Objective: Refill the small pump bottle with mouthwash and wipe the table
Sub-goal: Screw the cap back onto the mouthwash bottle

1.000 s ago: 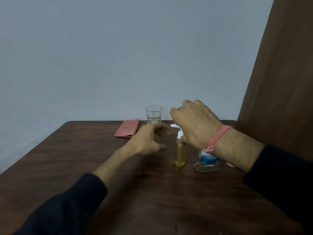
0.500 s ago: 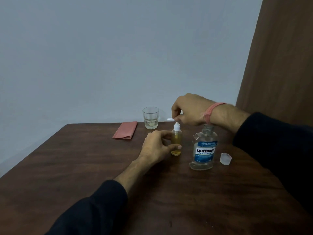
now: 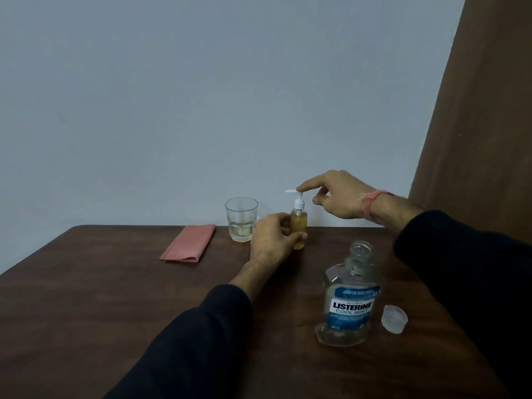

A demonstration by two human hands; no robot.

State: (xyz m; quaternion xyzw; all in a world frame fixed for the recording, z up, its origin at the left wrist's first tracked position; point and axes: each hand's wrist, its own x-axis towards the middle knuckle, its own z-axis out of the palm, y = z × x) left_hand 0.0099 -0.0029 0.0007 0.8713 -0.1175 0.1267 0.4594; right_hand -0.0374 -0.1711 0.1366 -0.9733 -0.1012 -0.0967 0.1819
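The right hand (image 3: 341,197) has shifted from pinching the pump to laying a straight forefinger on it; the left hand (image 3: 273,234) grips the small pump bottle (image 3: 298,226) upright on the far table (image 3: 115,298), beyond the uncapped mouthwash bottle (image 3: 349,300).

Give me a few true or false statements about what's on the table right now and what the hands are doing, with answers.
1. The left hand grips the pump bottle. True.
2. The mouthwash bottle is capped. False: its cap sits on the table beside it.
3. The right hand has a finger on the pump head. True.
4. The cloth is in the right hand. False: it lies folded on the table, left of the glass.
5. The pump bottle lies on its side. False: it stands upright.
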